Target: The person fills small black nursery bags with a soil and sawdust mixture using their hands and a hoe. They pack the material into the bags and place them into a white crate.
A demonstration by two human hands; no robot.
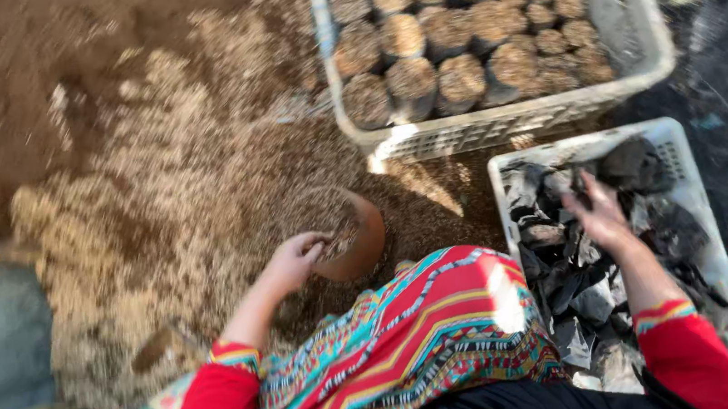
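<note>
Brown soil mix (152,192), coarse and strewn with pale husk, covers the ground from nine to twelve o'clock. At the centre, the left hand (295,258) rests on the rim of a terracotta pot (354,233), which lies tilted in the heap and is partly full of the mix; the fingers curl over the edge, though the motion blur hides how firmly they close. The right hand (600,209), well apart at three o'clock, reaches into a white crate (681,161) of crumpled black bags (589,298), its fingers pressed among them; whether it has pinched one I cannot tell. At one o'clock a second white crate (634,9) holds rows of bags already filled (455,39), standing upright and packed close. The pot looks stiff, fairly heavy when loaded, and liable to chip, so the rim seems the natural hold. The bags look thin, light, limp and somewhat slippery; I judge one is best taken by pinching a loose edge. A bright patterned cloth (415,336) lies across the lap at six o'clock.
</note>
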